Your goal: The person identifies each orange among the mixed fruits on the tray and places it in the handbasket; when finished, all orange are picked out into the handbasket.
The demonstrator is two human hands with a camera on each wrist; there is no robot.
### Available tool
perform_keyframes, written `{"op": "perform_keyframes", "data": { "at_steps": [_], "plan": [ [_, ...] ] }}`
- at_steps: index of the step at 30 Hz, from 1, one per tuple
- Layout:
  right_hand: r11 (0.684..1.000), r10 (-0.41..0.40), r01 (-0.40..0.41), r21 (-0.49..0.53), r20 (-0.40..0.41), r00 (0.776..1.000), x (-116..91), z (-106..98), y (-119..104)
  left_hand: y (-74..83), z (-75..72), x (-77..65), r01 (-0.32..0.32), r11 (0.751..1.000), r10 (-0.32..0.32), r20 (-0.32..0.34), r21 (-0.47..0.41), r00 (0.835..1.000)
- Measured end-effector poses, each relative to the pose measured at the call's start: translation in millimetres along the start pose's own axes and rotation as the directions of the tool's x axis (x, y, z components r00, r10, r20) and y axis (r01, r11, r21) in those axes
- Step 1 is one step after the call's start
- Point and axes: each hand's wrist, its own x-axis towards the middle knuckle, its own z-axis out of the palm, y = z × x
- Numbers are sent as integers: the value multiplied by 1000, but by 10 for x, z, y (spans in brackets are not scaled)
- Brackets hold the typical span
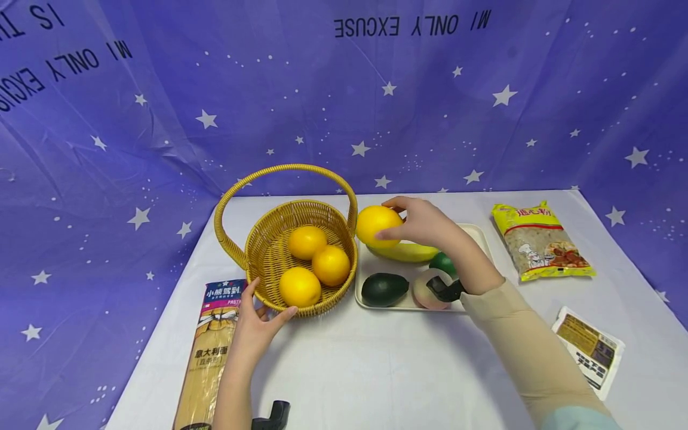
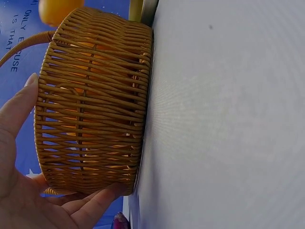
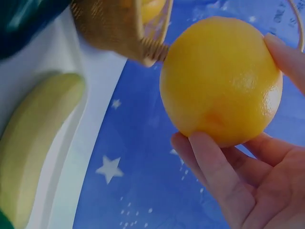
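Observation:
My right hand [image 1: 421, 224] holds an orange [image 1: 378, 227] between thumb and fingers, raised above the left end of the tray and beside the basket's right rim. The right wrist view shows the same orange [image 3: 221, 81] pinched clear of everything else. With my left hand [image 1: 258, 328] I grip the near left side of the wicker basket [image 1: 301, 206]; the left wrist view has the thumb at the rim and fingers along the woven wall [image 2: 95, 109]. Several oranges [image 1: 331, 266] lie inside the basket, whose tall handle [image 1: 292, 167] stands upright.
A cream tray [image 1: 478, 233] carries a banana [image 1: 405, 252], a dark green avocado [image 1: 384, 289], a pinkish round fruit [image 1: 424, 292] and a green item [image 1: 443, 264]. Pasta [image 1: 206, 358] lies left; a yellow food bag [image 1: 543, 242] and a small packet [image 1: 588, 349] lie right.

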Motion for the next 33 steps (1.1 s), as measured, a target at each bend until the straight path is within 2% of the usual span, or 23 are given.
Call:
{"op": "perform_keyframes", "data": {
  "at_steps": [6, 10, 20, 26, 33],
  "plan": [
    [996, -60, 57, 61, 43, 997, -55, 146, -189, 1, -6, 2, 1, 1000, -1, 1, 2, 1000],
    [993, -91, 86, 86, 59, 994, -18, 314, -310, 2, -9, -4, 0, 1000, 0, -1, 2, 1000],
    [981, -195, 194, 17, 91, 977, 230, 824, -680, 2, -4, -11, 1, 1000, -1, -1, 9, 1000],
    [981, -190, 192, -14, 106, 976, 409, 1049, -850, 5, 6, 1, 7, 1000, -7, 0, 23, 1000],
    [986, -166, 167, -2, 73, 983, 568, 1265, -936, 6, 2, -7, 2, 1000, -2, 2, 21, 1000]
  ]
}}
